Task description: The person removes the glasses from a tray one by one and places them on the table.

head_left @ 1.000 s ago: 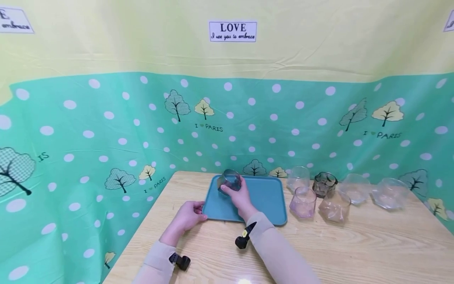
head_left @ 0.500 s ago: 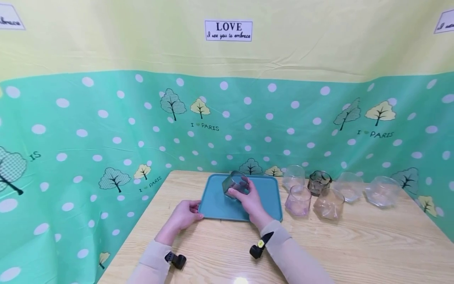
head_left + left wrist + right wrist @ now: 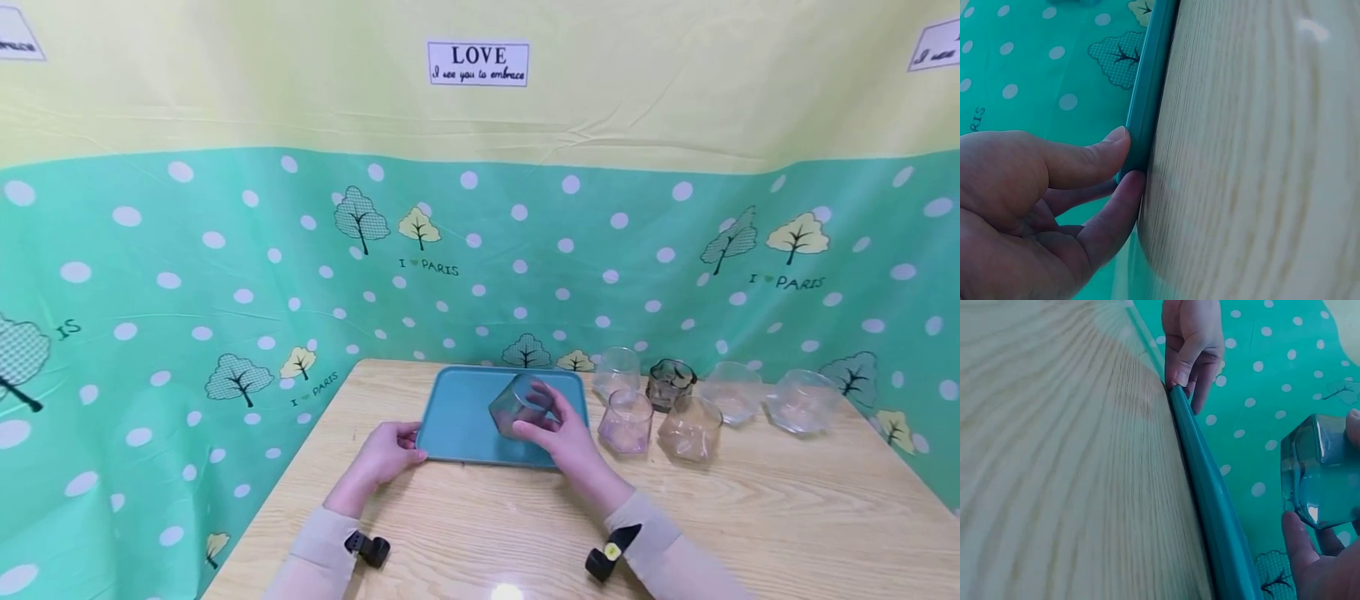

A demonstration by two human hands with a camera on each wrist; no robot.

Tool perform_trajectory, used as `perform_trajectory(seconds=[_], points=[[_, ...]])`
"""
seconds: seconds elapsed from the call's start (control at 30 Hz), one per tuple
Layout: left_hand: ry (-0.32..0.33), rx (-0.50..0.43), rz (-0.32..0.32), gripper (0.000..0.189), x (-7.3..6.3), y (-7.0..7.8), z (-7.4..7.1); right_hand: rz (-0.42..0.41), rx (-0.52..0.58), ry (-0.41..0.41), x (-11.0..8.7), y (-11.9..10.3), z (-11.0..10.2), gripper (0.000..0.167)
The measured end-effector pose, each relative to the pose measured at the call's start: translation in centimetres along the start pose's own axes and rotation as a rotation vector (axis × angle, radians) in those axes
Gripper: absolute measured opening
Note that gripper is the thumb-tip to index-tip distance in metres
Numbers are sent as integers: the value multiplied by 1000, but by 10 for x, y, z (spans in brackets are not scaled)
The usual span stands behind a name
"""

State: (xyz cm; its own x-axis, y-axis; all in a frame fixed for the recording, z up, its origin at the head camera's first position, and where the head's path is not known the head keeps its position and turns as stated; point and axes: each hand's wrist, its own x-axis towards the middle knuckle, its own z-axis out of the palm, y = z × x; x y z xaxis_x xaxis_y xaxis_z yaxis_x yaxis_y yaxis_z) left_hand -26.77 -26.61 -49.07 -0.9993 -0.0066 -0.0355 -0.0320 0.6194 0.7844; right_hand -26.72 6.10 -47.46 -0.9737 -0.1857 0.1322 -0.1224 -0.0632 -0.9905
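A dark grey-blue faceted glass (image 3: 512,408) leans to one side over the right half of the blue tray (image 3: 459,417). Fingers and thumb of my right hand (image 3: 579,443) hold it; the right wrist view shows the glass (image 3: 1313,472) with its thick base turned toward the tray edge side. Whether the glass touches the tray, I cannot tell. My left hand (image 3: 381,458) pinches the tray's near-left corner, and in the left wrist view the thumb lies on the tray's rim (image 3: 1147,100) with a finger at the corner.
Right of the tray stand several faceted glasses: a clear one (image 3: 617,377), a dark one (image 3: 670,385), a pinkish one (image 3: 626,423), an amber one (image 3: 690,429) and wider clear ones (image 3: 802,404). A polka-dot cloth (image 3: 247,250) hangs behind the wooden table (image 3: 480,525).
My right hand has moved right and slightly nearer with the glass, which now tilts more. The left hand stays at the tray corner. The head view has shifted slightly.
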Motion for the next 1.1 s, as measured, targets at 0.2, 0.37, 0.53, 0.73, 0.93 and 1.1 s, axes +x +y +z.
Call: perform_trajectory(seconds=[0.2, 0.37, 0.53, 0.73, 0.93, 1.1], points=[[-1, 2, -1, 59, 1, 1, 0, -33, -6, -2, -18, -11, -27, 77], [3, 4, -7, 58, 2, 1, 1, -79, -72, 20, -28, -20, -53, 77], [-1, 0, 5, 57, 2, 1, 2, -91, -126, 81, -39, -29, -82, 76], [1, 13, 0, 57, -1, 4, 1, -122, -163, 164, -57, -40, -113, 73], [-5, 18, -11, 57, -1, 3, 1, -150, -205, 239, -75, -43, -150, 66], [-3, 17, -1, 58, 1, 2, 2, -163, -105, 285, -88, -44, -179, 58]])
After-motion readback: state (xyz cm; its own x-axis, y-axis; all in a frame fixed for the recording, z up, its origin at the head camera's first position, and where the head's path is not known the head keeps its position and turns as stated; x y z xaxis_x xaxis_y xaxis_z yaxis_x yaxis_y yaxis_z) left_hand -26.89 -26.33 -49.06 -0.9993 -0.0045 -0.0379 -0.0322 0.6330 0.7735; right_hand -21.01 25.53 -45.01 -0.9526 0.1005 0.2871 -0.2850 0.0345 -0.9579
